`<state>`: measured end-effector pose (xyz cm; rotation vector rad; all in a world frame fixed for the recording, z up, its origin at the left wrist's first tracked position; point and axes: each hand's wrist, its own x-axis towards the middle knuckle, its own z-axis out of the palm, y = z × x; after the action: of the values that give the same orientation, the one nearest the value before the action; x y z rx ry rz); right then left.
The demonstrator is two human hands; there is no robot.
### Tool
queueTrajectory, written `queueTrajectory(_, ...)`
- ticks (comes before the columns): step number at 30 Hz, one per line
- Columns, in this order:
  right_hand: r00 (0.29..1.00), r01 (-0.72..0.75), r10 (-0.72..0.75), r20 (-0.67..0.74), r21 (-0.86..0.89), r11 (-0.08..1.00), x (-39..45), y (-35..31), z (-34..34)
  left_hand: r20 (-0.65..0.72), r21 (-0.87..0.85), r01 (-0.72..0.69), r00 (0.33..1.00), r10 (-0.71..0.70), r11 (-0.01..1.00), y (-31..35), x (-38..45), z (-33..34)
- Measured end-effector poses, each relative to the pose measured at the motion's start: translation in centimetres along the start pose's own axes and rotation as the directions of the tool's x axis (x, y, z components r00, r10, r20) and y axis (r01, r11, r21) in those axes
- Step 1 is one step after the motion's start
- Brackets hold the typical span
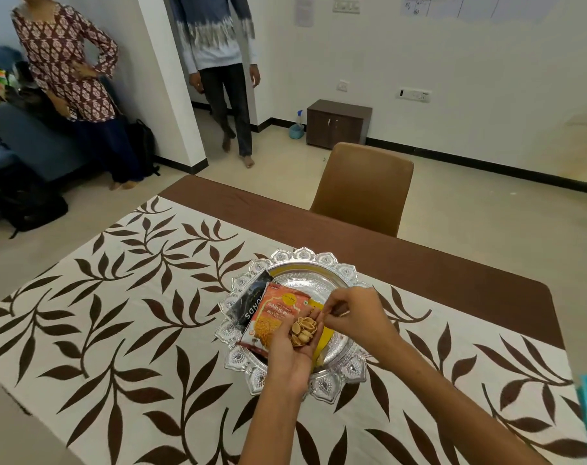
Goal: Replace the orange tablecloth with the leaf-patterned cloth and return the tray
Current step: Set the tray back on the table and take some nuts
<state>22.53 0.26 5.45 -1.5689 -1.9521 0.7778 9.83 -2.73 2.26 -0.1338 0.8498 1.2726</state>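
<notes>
Two hands were busy over the tray (325, 263) at lower centre of the frame. My left hand (293, 354) was cupped palm up, holding a small heap of pale nutshells (302, 330); I could not count them exactly. My right hand (347, 317) had its fingertips pinched narrow, just beside that heap, seemingly on one small piece, though what it held was too small to tell.

The tray sat on the leaf-patterned cloth (134, 297), which already covered the surface (419, 260); no orange cloth was in view. I judged the tray to be stiff, shiny metal with a scalloped rim, probably slippery, and best taken by two opposite edges and kept level so its load would not slide. The cloth looked soft and light, apt to wrinkle if the tray were dragged.

Counted: one tray; three packets in it, a black packet (251, 302), an orange packet (273, 317) and a yellow packet (322, 340) mostly hidden under my hands. One brown chair (364, 187) stood at the far side, and two people stood at upper left.
</notes>
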Motion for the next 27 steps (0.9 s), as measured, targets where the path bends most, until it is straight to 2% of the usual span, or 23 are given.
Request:
queueTrajectory(2,0.998,0.061,-0.058,-0.022,0.126,0.990,-1.2,-1.7,0.3,-0.021,0.005,0.003,1.000,-0.003,1.000,-0.3,0.3,-0.1)
queueTrajectory(3,0.995,0.103,-0.102,-0.014,0.130,0.986,-1.7,-2.2,0.7,-0.016,0.000,0.012,1.000,-0.012,1.000,-0.4,0.4,-0.2)
queueTrajectory(6,0.970,0.239,-0.239,0.040,0.001,0.971,-2.5,-2.4,2.0,-0.009,0.012,0.051,0.999,-0.051,0.999,-0.4,0.3,-0.4)
queueTrajectory(8,0.962,0.274,-0.273,0.023,-0.020,0.962,-2.9,-2.2,2.4,0.001,-0.002,0.077,0.997,-0.077,0.997,-0.2,0.0,-0.1)
queueTrajectory(11,0.956,0.276,-0.272,-0.108,0.027,0.961,-2.6,-1.8,1.8,-0.004,-0.080,0.070,0.997,-0.071,0.994,0.1,-0.3,-0.2)
queueTrajectory(14,0.958,0.157,-0.147,-0.244,0.021,0.987,0.3,1.1,0.2,0.049,-0.164,0.092,0.995,-0.085,0.982,0.7,-0.3,-0.8)
queueTrajectory(16,0.984,0.040,-0.060,-0.167,-0.117,0.992,2.3,3.1,-0.6,0.070,-0.185,0.098,0.994,-0.087,0.978,1.0,-0.3,-1.0)
queueTrajectory(17,0.994,0.010,-0.036,-0.103,-0.243,0.970,3.0,3.7,-0.7,0.073,-0.188,0.099,0.994,-0.086,0.977,1.1,-0.2,-1.2)
queueTrajectory(20,0.997,0.077,-0.062,0.046,-0.546,0.834,3.9,4.3,0.1,0.073,-0.169,0.086,0.995,-0.074,0.982,1.1,-0.2,-0.9)
queueTrajectory(23,0.981,0.173,-0.065,0.180,-0.690,0.703,4.4,4.4,1.1,0.063,-0.119,0.068,0.996,-0.061,0.990,0.8,-0.3,-0.6)
queueTrajectory(27,0.965,0.254,-0.101,0.243,-0.763,0.595,4.9,5.2,1.9,0.051,-0.091,0.063,0.997,-0.059,0.994,0.6,-0.4,-0.4)
